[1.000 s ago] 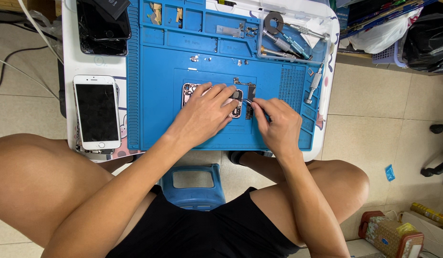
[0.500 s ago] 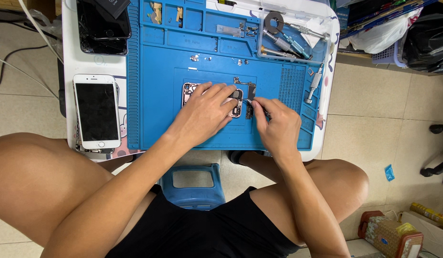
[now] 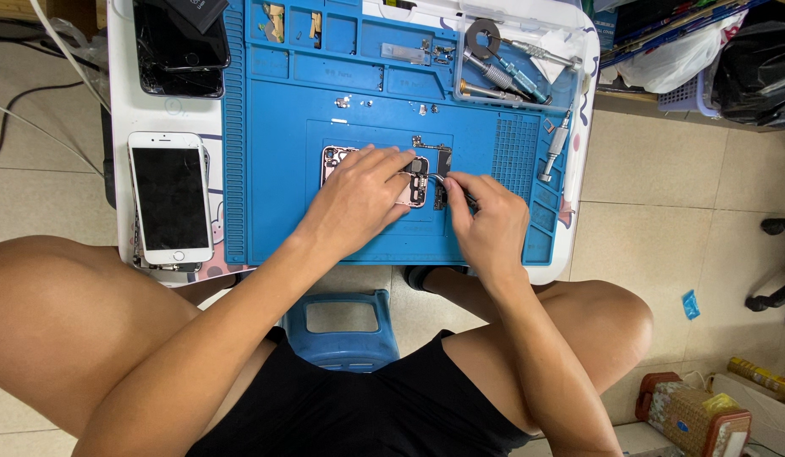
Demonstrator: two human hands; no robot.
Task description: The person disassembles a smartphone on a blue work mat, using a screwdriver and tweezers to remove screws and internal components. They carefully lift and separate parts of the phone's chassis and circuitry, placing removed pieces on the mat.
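Note:
An opened phone body [image 3: 335,159] lies on the blue work mat [image 3: 274,169] in the middle of the small white table. My left hand [image 3: 357,196] rests flat on it and covers most of it, fingers pointing right toward the camera end. My right hand [image 3: 485,222] pinches thin metal tweezers [image 3: 443,182] whose tips touch the phone's right end, beside a dark narrow circuit board [image 3: 444,162]. Several tiny screws [image 3: 346,102] lie on the mat above.
A white phone [image 3: 171,196] lies screen-up at the table's left, with a cracked dark phone [image 3: 179,46] behind it. Screwdrivers [image 3: 502,76] sit in a clear tray at the back right; another screwdriver [image 3: 553,145] lies along the mat's right side. A blue stool [image 3: 340,326] stands between my knees.
Both hands stay over the phone. My right hand has shifted very slightly with the tweezers; nothing else has moved.

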